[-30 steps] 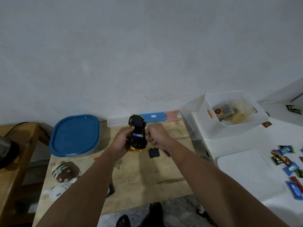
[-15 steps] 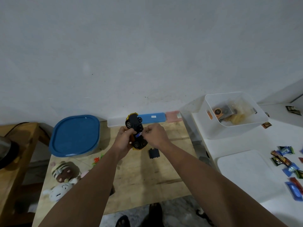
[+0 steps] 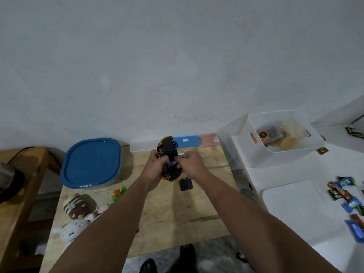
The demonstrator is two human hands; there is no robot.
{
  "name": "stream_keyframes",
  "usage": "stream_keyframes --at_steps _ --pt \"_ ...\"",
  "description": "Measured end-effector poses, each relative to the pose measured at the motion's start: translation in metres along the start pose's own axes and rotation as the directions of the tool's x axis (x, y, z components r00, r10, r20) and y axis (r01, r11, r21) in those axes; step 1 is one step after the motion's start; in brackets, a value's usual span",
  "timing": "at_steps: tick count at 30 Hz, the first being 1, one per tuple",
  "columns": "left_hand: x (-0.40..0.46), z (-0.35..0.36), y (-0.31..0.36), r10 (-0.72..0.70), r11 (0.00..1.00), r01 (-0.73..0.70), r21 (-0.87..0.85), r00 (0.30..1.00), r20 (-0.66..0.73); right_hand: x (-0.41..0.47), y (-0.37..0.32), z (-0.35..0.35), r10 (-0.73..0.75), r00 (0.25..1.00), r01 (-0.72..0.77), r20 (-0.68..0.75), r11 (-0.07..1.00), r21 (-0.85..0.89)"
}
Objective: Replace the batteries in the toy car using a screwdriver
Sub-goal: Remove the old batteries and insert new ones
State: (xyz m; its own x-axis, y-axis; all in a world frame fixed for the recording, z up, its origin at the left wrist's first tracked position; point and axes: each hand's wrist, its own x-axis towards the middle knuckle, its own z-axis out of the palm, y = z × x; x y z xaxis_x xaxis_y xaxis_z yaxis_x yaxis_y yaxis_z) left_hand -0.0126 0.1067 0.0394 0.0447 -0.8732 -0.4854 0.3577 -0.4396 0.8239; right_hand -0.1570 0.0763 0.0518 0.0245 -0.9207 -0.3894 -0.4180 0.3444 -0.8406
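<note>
A lived-in home room, not a workshop. A plain white wall [image 3: 177, 66] backs a small wooden worktop [image 3: 177, 209]. Plush toys [image 3: 75, 215] lie on it at 8 o'clock, with a blue-lidded food box [image 3: 91, 162] at 10 o'clock. At 2 o'clock a white bin [image 3: 285, 137] holds snack packets, and wrapped sweets [image 3: 346, 196] lie scattered at 3 o'clock.

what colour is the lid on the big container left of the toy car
Blue lid, clearest in the head view.
</note>
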Motion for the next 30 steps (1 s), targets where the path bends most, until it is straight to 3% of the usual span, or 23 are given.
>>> stream_keyframes --at_steps 7,12,19,24,30 --pt "-0.001 -0.002 -0.001 -0.038 0.999 0.039 -0.025 0.999 0.006 -0.003 -0.001 -0.002 0.028 0.999 -0.030 0.032 0.998 0.050" --pt "0.000 -0.003 0.000 -0.064 0.998 0.064 -0.016 0.998 -0.008 -0.004 -0.001 -0.006 0.173 0.981 -0.191 0.092 0.951 0.243" --pt "0.002 -0.006 0.006 -0.089 0.995 0.086 -0.047 0.992 -0.086 0.001 0.000 -0.015 0.303 0.919 -0.395 0.254 0.707 0.587" --pt "0.004 -0.014 0.009 -0.104 0.994 0.098 -0.042 0.981 -0.167 0.004 0.000 -0.025 0.279 0.890 -0.455 0.360 0.526 0.718" --pt "0.006 -0.020 0.007 -0.128 0.992 0.129 -0.006 0.977 -0.168 0.004 0.006 -0.028 0.265 0.858 -0.513 0.440 0.483 0.710"
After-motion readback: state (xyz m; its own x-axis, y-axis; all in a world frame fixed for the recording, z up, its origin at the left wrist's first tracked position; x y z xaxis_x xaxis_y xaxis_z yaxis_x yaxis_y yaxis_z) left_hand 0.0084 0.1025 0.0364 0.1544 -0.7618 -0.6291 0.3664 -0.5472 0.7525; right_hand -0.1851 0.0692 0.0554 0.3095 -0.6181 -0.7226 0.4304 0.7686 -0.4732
